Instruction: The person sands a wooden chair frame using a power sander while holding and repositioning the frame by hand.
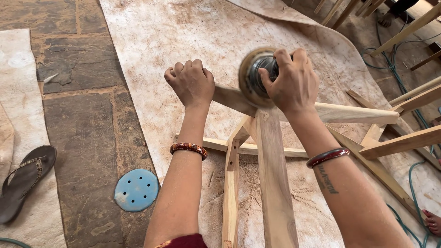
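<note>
A bare wooden chair frame (271,183) lies on its side on a dusty sheet. My left hand (192,82) is closed around the end of its upper rail (353,114), at the left. My right hand (291,80) grips a round sander (255,76), whose disc is blurred and pressed against the same rail just right of my left hand. Both wrists wear bangles.
A blue round sanding disc (136,189) lies on the stone floor at lower left, near a brown sandal (25,181). Green hoses (395,69) run along the right. More wooden frames (413,96) stand at upper right. Another person's toes (432,220) show at the right edge.
</note>
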